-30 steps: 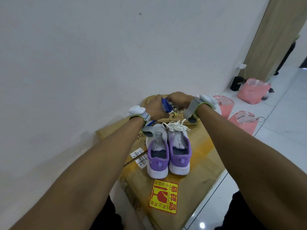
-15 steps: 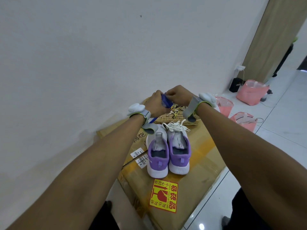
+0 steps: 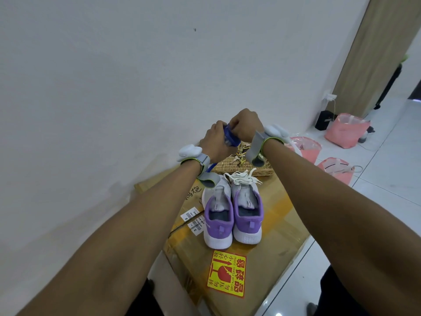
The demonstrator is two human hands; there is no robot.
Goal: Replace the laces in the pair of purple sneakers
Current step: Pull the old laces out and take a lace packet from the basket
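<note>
Two purple and grey sneakers stand side by side, heels toward me, on a cardboard box (image 3: 280, 215). The left sneaker (image 3: 218, 215) has no lace that I can see. The right sneaker (image 3: 247, 209) carries a loose white lace (image 3: 242, 177) bunched at its tongue. Above and beyond them, my left hand (image 3: 213, 142) and my right hand (image 3: 245, 126) meet and both grip a bundle of blue lace (image 3: 230, 136). One blue end (image 3: 211, 167) hangs down behind my left wrist.
A shallow wicker basket (image 3: 237, 165) holding small bits sits just past the shoe toes, under my hands. A white wall runs along the left. Pink bags (image 3: 346, 130) and pink bins (image 3: 306, 148) stand on the tiled floor at right. A yellow and red fragile sticker (image 3: 227, 273) marks the box.
Both hands have risen together with the blue lace bundle, away from the basket and up toward the wall. The sneakers have not moved.
</note>
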